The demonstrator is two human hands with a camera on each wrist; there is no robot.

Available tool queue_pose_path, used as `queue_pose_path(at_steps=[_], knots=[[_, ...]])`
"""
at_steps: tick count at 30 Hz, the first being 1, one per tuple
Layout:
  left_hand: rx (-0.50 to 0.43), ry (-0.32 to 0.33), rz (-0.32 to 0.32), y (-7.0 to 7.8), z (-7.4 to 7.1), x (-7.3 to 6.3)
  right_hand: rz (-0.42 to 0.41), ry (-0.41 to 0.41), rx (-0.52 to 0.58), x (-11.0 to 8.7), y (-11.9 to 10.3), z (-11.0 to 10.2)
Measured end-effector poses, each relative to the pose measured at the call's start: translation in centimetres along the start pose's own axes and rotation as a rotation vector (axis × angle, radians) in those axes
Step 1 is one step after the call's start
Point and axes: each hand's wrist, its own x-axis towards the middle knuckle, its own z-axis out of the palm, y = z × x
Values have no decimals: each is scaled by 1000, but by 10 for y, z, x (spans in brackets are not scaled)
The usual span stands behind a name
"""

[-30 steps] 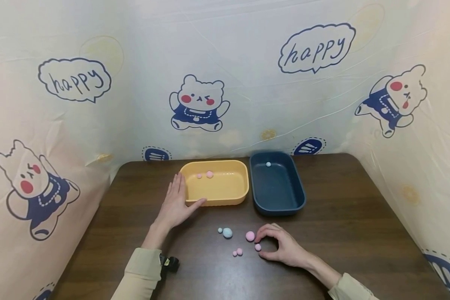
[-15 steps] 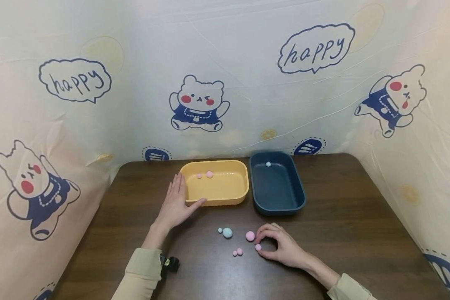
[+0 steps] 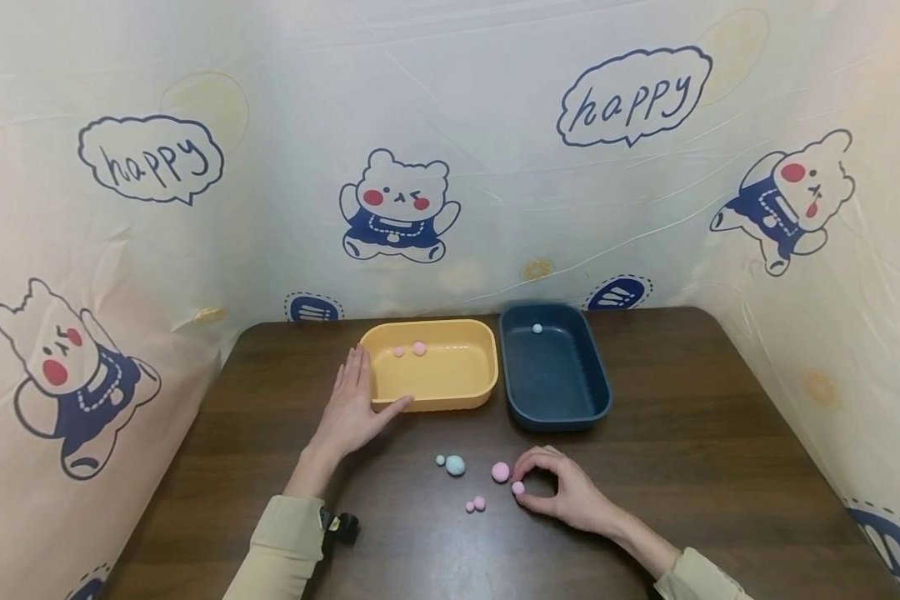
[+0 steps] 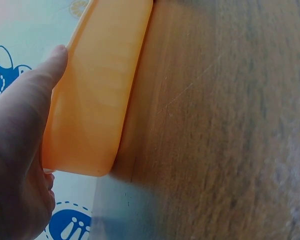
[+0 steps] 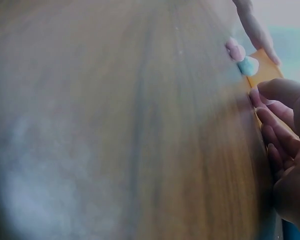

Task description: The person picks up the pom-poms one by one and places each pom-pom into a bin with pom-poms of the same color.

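Observation:
My left hand rests against the left front corner of a yellow tray, fingers straight along its side and thumb at its front wall. In the left wrist view the thumb touches the orange-looking wall. My right hand pinches a small pink ball between thumb and fingertips, low over the table. A larger pink ball lies just left of those fingertips. In the right wrist view the hand partly hides the pinched ball.
A dark blue tray stands right of the yellow one, with a small light-blue ball inside. Two pink balls lie in the yellow tray. On the brown table are two light-blue balls and two small pink balls.
My right thumb and fingertips have closed on the small pink ball, which has shifted slightly away from me. The left hand and both trays have stayed put.

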Motion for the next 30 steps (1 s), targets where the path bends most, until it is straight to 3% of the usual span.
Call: queue_pose_path(at_steps=[7,15,30], knots=[[6,-9,-3,0,0,-1,17,4,80,0,0,-3],[9,-8,0,-1,0,1,97,-6,131,5,-3,-16],[6,-7,4,-2,0,1,104,-7,166,13,-10,-25]])
